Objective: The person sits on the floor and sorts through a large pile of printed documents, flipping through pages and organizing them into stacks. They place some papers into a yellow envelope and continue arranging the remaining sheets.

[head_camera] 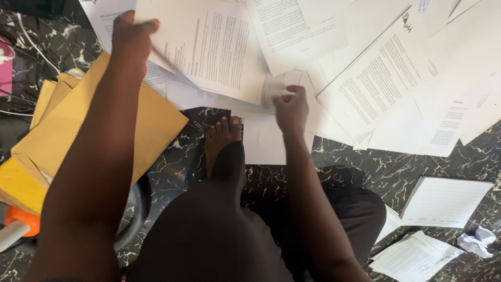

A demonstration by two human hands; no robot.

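Observation:
I sit on a black marbled floor with printed white sheets spread in front of me. My left hand point(131, 36) reaches far forward and pinches the left edge of a printed sheet point(214, 47), lifting it slightly. My right hand point(291, 108) is closed on a small pale object, blurred, at the lower edge of that same sheet. A blank white sheet point(263, 138) lies just beneath the right hand. My bare foot point(222, 138) rests on the floor between my arms.
Brown and yellow envelopes point(151, 120) are stacked at the left. More printed sheets point(396, 78) overlap at the right. A lined pad point(443, 201), a loose stack of papers point(412, 256) and a crumpled paper ball point(475, 241) lie at the lower right. Cables point(31, 42) run at the far left.

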